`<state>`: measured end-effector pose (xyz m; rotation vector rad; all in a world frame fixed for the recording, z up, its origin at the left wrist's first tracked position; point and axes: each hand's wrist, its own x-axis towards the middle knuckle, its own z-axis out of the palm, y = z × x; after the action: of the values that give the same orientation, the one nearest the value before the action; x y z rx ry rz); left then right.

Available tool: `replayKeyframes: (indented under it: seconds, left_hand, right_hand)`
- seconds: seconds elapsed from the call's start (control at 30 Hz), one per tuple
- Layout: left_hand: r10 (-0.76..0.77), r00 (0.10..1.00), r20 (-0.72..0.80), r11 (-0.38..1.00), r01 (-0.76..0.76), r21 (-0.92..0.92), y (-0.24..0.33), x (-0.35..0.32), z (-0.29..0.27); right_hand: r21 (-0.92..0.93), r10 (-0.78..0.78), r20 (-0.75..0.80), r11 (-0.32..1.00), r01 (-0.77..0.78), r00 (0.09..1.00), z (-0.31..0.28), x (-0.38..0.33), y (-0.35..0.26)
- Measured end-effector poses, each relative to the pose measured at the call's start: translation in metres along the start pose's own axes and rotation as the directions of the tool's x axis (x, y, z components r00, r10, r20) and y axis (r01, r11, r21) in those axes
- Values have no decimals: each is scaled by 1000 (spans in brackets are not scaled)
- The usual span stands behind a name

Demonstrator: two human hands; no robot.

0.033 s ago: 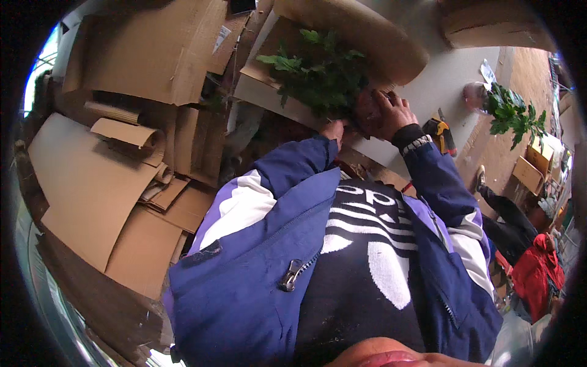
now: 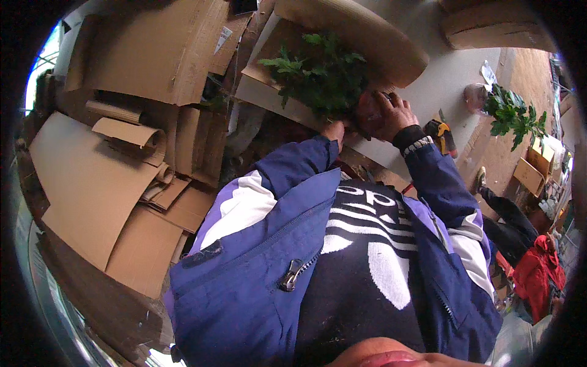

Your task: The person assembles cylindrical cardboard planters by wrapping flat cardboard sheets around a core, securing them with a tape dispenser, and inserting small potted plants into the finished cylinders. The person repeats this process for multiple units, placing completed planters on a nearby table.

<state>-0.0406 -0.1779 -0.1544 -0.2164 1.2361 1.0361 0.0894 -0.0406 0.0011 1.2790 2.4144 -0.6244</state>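
A leafy green plant bundle (image 2: 324,76) lies on a cardboard sheet in front of me, with a reddish wrapped root end (image 2: 369,113) on its right. My right hand (image 2: 394,115) is closed around that root end, fingers bent over its top. Beneath the leaves, my left hand (image 2: 334,131) is at the stem base; most of its fingers are hidden. Just right of my right wrist lies a yellow-and-black hand tool (image 2: 441,136) with a thin pointed end. Farther right, another plant (image 2: 516,113) rests on its side, its roots in a clear wrapping (image 2: 476,98).
A curled cardboard sheet (image 2: 367,37) rises behind the plant on the pale work surface (image 2: 437,73). Flat and rolled cardboard (image 2: 98,189) is piled at the left. At far right are a small open box (image 2: 531,168), a person's dark-trousered leg (image 2: 510,217) and a red cloth (image 2: 539,275).
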Motion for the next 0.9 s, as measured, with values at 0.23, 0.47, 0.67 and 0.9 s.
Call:
replayKeyframes:
  seconds: [0.23,0.47,0.67,0.9]
  left_hand:
    - [-135,990,-29,989,137,57,19,-23,8]
    - [-34,996,80,986,20,168,22,-19,6]
    - [131,943,306,651,-315,691,1,4,-22]
    - [-155,988,-26,982,151,-109,12,-8,0]
  right_hand:
    - [5,-80,-54,997,81,995,12,5,13]
    - [-54,-20,14,998,21,1000,7,3,7]
    - [-99,8,78,995,0,997,-4,0,3]
    - [-74,23,39,997,-20,999,7,2,9]
